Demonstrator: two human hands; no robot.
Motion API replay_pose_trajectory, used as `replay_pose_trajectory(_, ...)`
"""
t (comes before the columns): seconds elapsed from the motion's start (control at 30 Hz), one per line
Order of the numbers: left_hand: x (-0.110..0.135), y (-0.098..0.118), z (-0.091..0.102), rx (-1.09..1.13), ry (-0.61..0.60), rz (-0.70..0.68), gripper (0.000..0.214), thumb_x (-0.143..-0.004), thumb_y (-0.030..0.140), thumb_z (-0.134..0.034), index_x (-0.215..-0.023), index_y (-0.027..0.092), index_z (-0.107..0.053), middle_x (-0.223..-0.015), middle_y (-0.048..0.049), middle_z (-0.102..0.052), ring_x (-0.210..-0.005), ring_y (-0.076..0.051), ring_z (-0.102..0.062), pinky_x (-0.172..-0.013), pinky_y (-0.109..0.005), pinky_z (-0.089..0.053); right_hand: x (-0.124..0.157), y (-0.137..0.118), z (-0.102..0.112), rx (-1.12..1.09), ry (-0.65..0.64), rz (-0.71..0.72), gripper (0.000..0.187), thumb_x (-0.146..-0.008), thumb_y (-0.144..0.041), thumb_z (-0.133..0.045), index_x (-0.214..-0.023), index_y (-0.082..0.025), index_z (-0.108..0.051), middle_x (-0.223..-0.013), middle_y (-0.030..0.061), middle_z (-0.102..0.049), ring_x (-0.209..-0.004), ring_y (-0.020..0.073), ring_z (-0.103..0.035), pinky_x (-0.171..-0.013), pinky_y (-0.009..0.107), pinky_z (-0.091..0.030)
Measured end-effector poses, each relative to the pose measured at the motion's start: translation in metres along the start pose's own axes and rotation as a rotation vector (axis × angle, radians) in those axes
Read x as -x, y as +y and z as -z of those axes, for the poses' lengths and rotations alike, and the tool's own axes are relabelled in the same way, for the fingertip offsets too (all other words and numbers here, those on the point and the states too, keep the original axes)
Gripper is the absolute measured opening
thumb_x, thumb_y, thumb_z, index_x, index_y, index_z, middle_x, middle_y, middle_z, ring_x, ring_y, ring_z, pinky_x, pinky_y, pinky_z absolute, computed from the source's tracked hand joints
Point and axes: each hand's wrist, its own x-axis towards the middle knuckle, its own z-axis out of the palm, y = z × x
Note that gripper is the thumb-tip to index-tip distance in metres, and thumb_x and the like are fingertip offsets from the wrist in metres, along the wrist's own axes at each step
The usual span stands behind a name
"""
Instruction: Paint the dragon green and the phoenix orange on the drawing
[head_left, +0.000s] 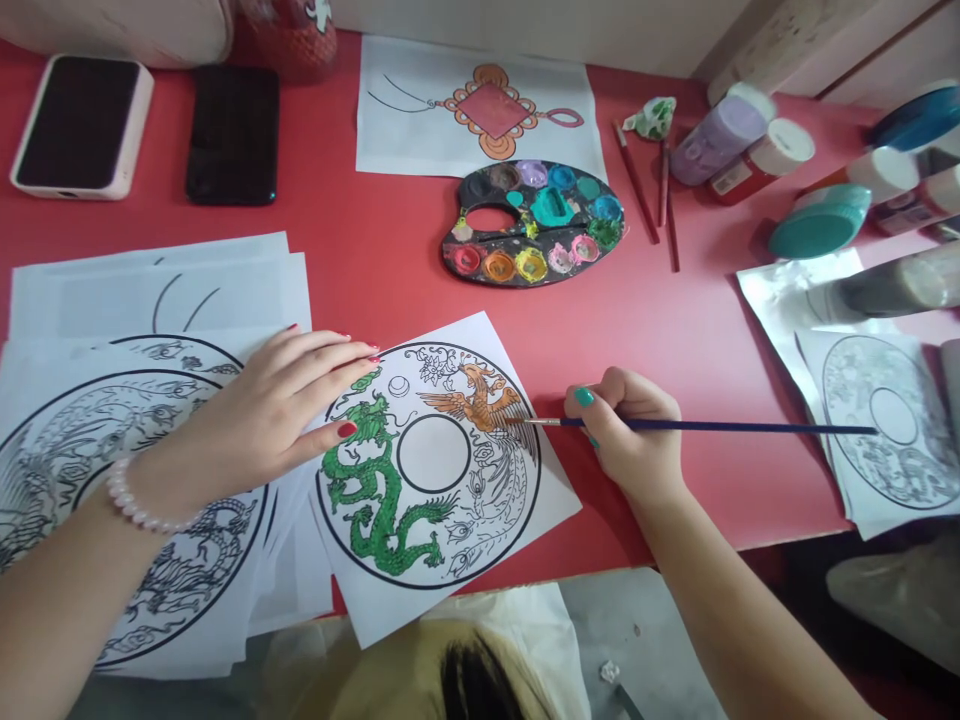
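My right hand (634, 425) pinches a thin paintbrush (720, 427) with a long dark blue handle. Its tip touches the orange-painted bird on a sheet with a round dragon-and-phoenix drawing (433, 455). Green paint covers the dragon on the left of the ring; the bird's tail is bare line work. My left hand (307, 390) lies flat with fingers stretched out, its fingertips on the upper left edge of this sheet. Under that hand and wrist is a stack of printed line drawings (172, 600). Beyond the sheet sits a black paint palette (534, 225) with many colours in its wells.
A painted knot picture (480, 110) lies behind the palette, with red-handled brushes (637, 185) to its right. Paint bottles (724, 135) crowd the right side. A phone (232, 135) and a white-edged device (82, 125) lie back left. The table's front edge runs just below the drawing.
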Motion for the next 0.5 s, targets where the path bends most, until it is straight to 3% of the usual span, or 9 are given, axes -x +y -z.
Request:
replay_pose_trajectory(0.27,-0.0011,0.0017,0.0025,-0.019,-0.04,0.007,0.054,-0.098,0.052,-0.026,-0.14,0.018,-0.033,-0.141,-0.0086,-0.041,-0.131,-0.026,-0.031,-0.113,-0.049,-0.019,0.0004,0.0008,0.0008,0.009,0.006,-0.015,0.046,-0.083,-0.041,-0.061,-0.056,-0.022,-0.03,-0.049,-0.0066,-0.026,-0.046,0.0076,-0.027,-0.045,0.025,-0.022)
replay_pose_trajectory(0.5,-0.0009,0.0,-0.0001,0.005,0.013,-0.006,0.054,-0.096,0.05,-0.032,-0.141,0.02,-0.035,-0.14,-0.0086,-0.045,-0.129,-0.029,-0.036,-0.114,-0.048,-0.018,0.0021,0.0033,0.0033,0.004,0.002,-0.018,0.046,-0.083,-0.038,-0.061,-0.055,-0.021,-0.029,-0.05,-0.0066,-0.025,-0.047,0.0079,-0.029,-0.046,0.025,-0.024)
